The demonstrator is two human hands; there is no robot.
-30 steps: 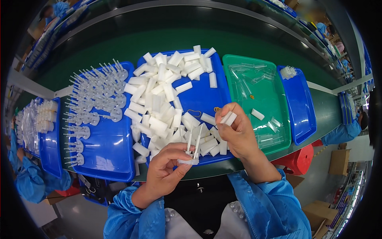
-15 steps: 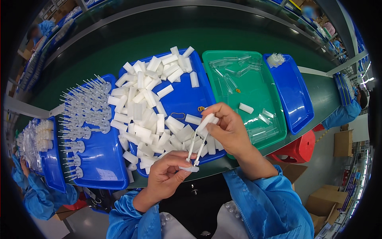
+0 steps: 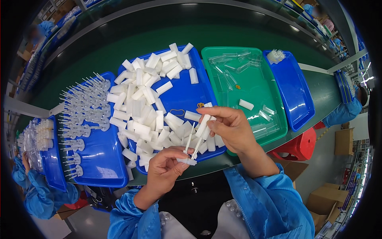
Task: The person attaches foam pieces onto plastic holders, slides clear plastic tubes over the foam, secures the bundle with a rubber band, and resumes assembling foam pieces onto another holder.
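Observation:
Between finger and thumb, my left hand [image 3: 169, 165] pinches a small white plastic base [image 3: 188, 161] from which two thin pale rods stand up, tilted. My right hand [image 3: 235, 128] grips white rectangular blocks [image 3: 203, 126] just above the rods. One rod runs up to the lower end of a block; whether it enters is hard to see. The other rod's tip stands free. Beneath both hands lies a blue tray [image 3: 187, 92] heaped with similar white blocks [image 3: 137, 109]. A tan rubber band [image 3: 177, 112] lies in that tray.
Left, a blue tray [image 3: 101, 169] holds several clear pieces with upright pins [image 3: 85, 107]. Right, a green tray [image 3: 254, 89] has clear tubes [image 3: 230, 79] and one white block [image 3: 246, 104]; beyond is another blue tray [image 3: 296, 93]. A red stool [image 3: 300, 144] stands by the table.
My hands have shifted slightly, with the base raised a little. One rod's tip, earlier up against the held blocks, now stands apart from them.

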